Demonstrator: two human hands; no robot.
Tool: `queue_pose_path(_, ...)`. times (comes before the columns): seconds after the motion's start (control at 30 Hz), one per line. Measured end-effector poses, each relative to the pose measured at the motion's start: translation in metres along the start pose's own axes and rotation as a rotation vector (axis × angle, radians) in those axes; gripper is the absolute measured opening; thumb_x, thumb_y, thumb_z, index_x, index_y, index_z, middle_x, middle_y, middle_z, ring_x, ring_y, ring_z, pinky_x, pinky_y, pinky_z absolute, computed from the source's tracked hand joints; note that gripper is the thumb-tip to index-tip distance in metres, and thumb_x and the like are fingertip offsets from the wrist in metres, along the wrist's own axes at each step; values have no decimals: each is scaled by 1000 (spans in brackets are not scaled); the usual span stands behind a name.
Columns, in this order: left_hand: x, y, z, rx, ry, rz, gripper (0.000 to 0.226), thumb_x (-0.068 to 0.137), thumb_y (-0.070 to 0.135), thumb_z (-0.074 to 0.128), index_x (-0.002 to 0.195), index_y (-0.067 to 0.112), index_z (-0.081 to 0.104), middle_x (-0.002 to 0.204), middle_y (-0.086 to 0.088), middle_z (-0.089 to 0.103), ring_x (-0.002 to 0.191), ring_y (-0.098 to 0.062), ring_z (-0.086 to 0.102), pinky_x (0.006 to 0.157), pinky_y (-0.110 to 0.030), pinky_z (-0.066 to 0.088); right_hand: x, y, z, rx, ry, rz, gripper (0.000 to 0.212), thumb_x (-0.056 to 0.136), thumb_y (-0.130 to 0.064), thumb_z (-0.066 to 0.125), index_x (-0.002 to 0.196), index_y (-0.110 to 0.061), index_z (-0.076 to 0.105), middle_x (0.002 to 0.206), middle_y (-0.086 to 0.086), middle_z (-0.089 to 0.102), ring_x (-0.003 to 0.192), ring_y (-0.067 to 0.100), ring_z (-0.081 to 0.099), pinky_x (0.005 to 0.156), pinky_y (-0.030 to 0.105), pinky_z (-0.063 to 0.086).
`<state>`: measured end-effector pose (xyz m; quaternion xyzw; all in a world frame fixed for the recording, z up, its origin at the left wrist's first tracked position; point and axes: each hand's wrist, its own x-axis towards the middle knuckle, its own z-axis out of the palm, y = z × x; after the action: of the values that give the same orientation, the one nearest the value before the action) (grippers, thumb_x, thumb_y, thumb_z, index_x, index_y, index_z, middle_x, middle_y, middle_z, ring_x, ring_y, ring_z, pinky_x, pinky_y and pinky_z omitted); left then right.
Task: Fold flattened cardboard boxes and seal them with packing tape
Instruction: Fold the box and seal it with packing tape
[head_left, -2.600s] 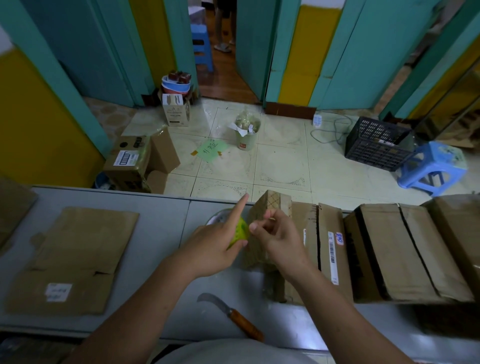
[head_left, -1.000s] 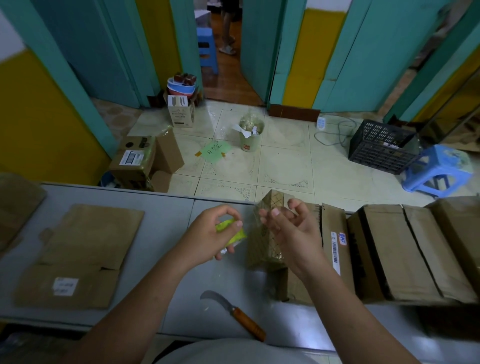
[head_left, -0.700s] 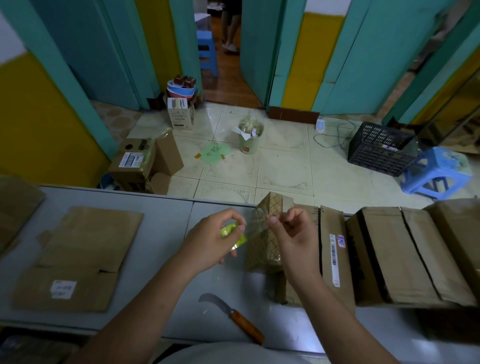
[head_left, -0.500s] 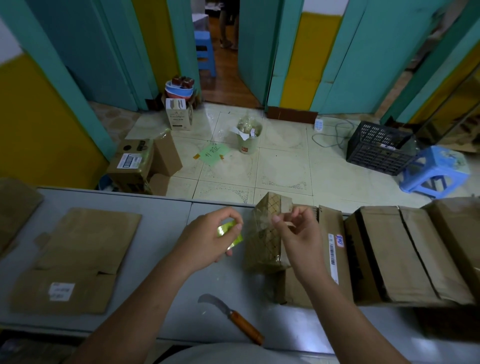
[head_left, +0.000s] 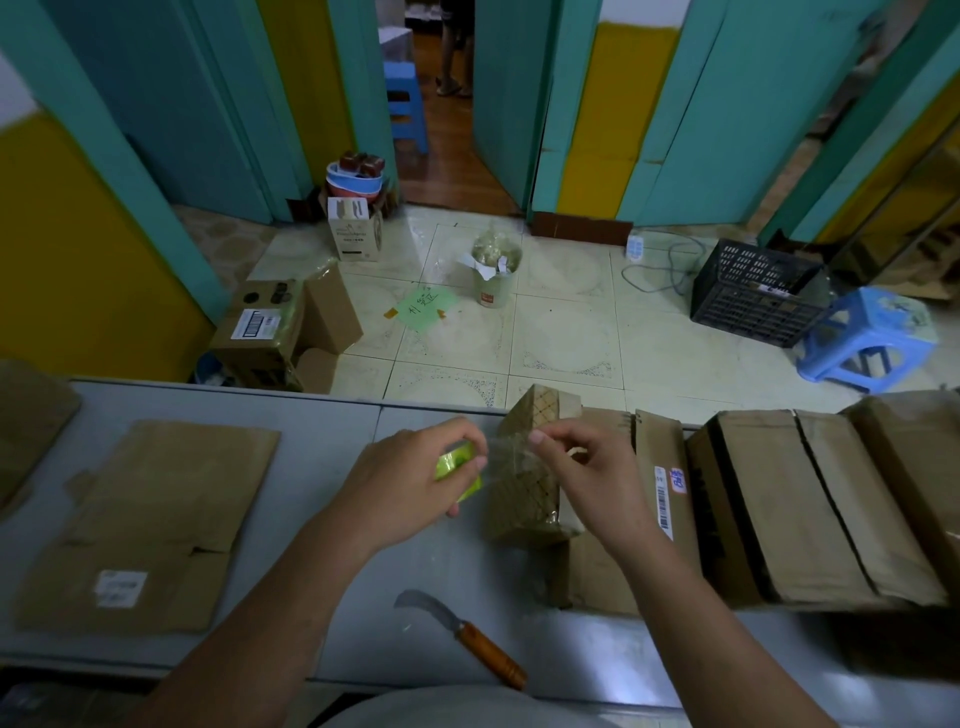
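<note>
So, left hand (head_left: 410, 486) gripping green tape roll (head_left: 458, 467), right hand (head_left: 597, 483) pinching the clear tape strip (head_left: 508, 451), crosshatch-printed small box (head_left: 524, 501) standing on the desk (head_left: 332, 421) just behind, barcode sticker (head_left: 663, 506) beside it looking unreadable

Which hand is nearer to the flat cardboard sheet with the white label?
Left. The left hand, gripping the green tape roll, is to the right of the flat cardboard sheet; the right hand, pinching the tape end, is farther right.
</note>
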<state>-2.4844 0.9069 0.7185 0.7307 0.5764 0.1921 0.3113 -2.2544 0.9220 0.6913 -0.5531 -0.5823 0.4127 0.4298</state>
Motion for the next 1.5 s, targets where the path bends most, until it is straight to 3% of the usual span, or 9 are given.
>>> queue_pose_path(0.43,-3,-2,1,13,-38,5,17,103,53,59,118,48,54,81,14,73,67,5,71,75,-36,64,-3,-1,4,-6,24,-7,7,95,-16,73,90,-20,72,66,-7,59,65,6,54,60,16,45)
queue_pose_path(0.6,-4,-2,8,-251,-173,-136,76,99,56,64,154,61,11,85,7,79,68,-15,76,74,-38,64,-5,1,4,-22,48,-32,11,98,-11,68,90,-18,68,67,-10,56,64,6,51,61,16,42)
queue_pose_path(0.63,-5,-2,6,-345,-185,-170,76,99,53,66,155,57,15,89,2,80,71,-19,77,75,-39,65,-4,2,2,-22,65,-28,11,98,-11,68,90,-19,68,69,-6,58,66,11,53,61,18,44)
queue_pose_path(0.77,-2,-16,2,-416,-191,-154,33,97,45,71,122,25,65,87,-10,79,75,-24,79,77,-46,66,-1,9,-1,-19,78,4,8,97,-14,68,91,-19,69,76,11,62,73,25,61,66,34,52)
queue_pose_path(0.83,-1,-23,4,-534,-205,-113,30,96,40,73,101,11,73,85,-14,79,76,-32,79,76,-55,65,-1,7,0,11,73,11,8,99,-12,66,92,-16,68,76,9,66,76,29,65,70,37,54)
queue_pose_path(0.97,0,-29,7,-655,-172,-39,15,95,31,78,85,20,76,78,-12,75,68,-30,75,67,-50,62,0,2,-2,146,71,64,9,101,-4,61,93,-3,65,72,2,70,71,11,68,70,22,54)
queue_pose_path(1.07,1,-27,11,-598,-146,-45,22,97,29,75,75,31,73,70,-5,70,62,-23,73,56,-38,60,2,0,-2,150,70,78,11,100,-3,63,90,-7,67,75,9,71,73,15,70,71,27,55)
queue_pose_path(1.17,6,-27,12,-477,-135,-94,24,99,33,74,79,22,72,67,-6,70,62,-23,74,55,-36,59,-2,-6,0,153,89,73,10,100,-2,62,92,-4,66,73,10,70,74,15,76,68,18,55)
queue_pose_path(1.5,13,-17,7,20,-235,-195,53,92,68,67,76,17,67,60,2,72,53,-11,71,65,-38,64,-20,6,-23,172,133,228,11,101,-9,63,98,1,67,84,15,75,81,25,78,77,43,64)
